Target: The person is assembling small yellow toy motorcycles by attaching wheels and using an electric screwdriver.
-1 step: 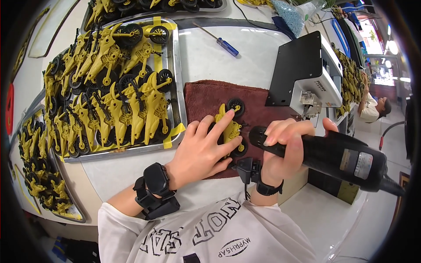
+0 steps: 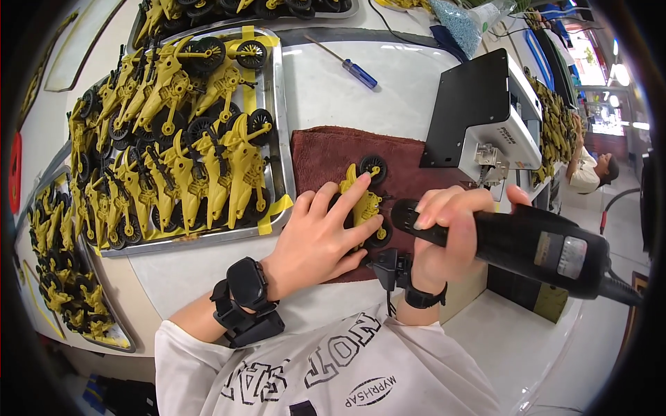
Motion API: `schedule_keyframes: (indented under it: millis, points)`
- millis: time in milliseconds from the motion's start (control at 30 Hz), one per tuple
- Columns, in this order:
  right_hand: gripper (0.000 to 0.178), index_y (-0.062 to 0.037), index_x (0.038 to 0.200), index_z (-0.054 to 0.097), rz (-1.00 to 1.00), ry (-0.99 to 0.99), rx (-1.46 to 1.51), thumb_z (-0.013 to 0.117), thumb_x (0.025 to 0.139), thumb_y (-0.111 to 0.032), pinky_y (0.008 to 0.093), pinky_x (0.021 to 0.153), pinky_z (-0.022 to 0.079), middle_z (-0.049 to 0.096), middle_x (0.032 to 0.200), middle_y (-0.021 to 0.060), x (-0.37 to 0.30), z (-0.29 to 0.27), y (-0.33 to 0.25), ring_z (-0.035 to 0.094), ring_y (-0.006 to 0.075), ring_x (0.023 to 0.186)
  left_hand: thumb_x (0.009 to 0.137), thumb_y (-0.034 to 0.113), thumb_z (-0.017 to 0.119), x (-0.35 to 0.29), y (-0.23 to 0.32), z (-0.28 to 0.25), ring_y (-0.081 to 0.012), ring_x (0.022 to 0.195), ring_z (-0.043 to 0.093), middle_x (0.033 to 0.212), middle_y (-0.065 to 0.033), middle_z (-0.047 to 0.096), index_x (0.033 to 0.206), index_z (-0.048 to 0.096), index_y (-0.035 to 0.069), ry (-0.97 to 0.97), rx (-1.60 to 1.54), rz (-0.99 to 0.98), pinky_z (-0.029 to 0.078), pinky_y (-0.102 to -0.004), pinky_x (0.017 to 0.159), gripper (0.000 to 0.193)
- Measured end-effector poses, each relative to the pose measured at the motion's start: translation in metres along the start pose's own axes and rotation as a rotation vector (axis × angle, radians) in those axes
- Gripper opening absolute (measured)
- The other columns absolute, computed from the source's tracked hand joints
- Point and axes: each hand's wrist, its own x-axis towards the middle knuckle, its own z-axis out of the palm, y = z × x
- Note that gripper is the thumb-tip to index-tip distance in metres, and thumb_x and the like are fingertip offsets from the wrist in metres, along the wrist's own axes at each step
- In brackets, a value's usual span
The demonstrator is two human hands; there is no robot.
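My left hand [image 2: 316, 232] holds a yellow toy motorcycle [image 2: 366, 206] down on a dark red cloth [image 2: 322, 149]. Its fingers are spread across the toy, hiding part of it; a black wheel [image 2: 372, 169] shows beyond them. My right hand [image 2: 454, 232] is closed around a black corded electric screwdriver [image 2: 538, 249]. The screwdriver lies almost level, its front end pointing left, close beside the toy's middle. Whether its bit touches the toy is too small to tell.
A metal tray [image 2: 281, 104] of similar yellow motorcycles stands at the left, another tray [image 2: 128, 340] beyond it. A blue-handled screwdriver [image 2: 361, 74] lies behind the cloth. A black-and-white screw feeder [image 2: 503, 142] stands at the right. Further off, a person [image 2: 593, 172] is at work.
The rear of the electric screwdriver has shifted slightly left and up with my right hand. My left hand and the toy motorcycle have stayed in place.
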Motion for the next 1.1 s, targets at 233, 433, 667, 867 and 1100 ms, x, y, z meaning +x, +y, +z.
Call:
schedule_keyframes:
  millis: [233,433,667,867,1100]
  points:
    - [0.047,-0.0041,0.115,0.026,0.037,-0.107,0.091,0.055,0.079,0.004,0.0311,0.055,0.050,0.055,0.074,0.0086,0.002,-0.005,0.011,0.054,0.0173,0.053,0.064,0.029,0.074,0.001,0.001,-0.002,-0.0325,0.110,0.043,0.142,-0.0151,0.036,0.110,0.064,0.021,-0.009,0.026,-0.001,0.037,-0.0406,0.085,0.048]
    - [0.048,-0.0065,0.120,0.028,0.005,-0.146,-0.004,0.055,0.081,-0.003,0.0318,0.049,0.046,0.050,0.069,0.0076,0.002,-0.015,0.017,0.049,0.0165,0.049,0.065,0.029,0.074,0.003,0.005,0.000,-0.0332,0.110,0.043,0.142,-0.0156,0.035,0.111,0.063,0.022,-0.015,0.022,0.014,0.037,-0.0409,0.085,0.048]
    - [0.046,-0.0101,0.130,0.031,-0.248,0.088,0.198,0.054,0.091,-0.017,0.0346,0.049,0.046,0.049,0.063,0.0060,0.046,-0.063,-0.055,0.049,0.0176,0.045,0.062,0.028,0.075,0.002,0.012,-0.001,-0.0339,0.110,0.042,0.142,-0.0150,0.035,0.111,0.064,0.023,-0.012,0.065,-0.023,0.036,-0.0422,0.089,0.051]
    - [0.048,-0.0055,0.128,0.033,-0.259,0.254,-0.220,0.052,0.084,-0.004,0.0308,0.053,0.044,0.049,0.063,0.0050,0.095,-0.084,-0.035,0.049,0.0147,0.050,0.062,0.027,0.076,0.004,0.010,-0.003,-0.0348,0.108,0.041,0.142,-0.0150,0.034,0.112,0.064,0.022,-0.044,0.020,-0.027,0.036,-0.0436,0.088,0.052]
    - [0.048,-0.0061,0.130,0.032,0.012,0.012,-0.051,0.054,0.087,-0.007,0.0304,0.051,0.042,0.045,0.063,0.0037,0.054,-0.076,-0.042,0.047,0.0148,0.047,0.063,0.029,0.076,0.002,0.007,-0.003,-0.0349,0.108,0.041,0.142,-0.0144,0.034,0.113,0.063,0.022,-0.029,0.026,-0.023,0.036,-0.0441,0.089,0.051]
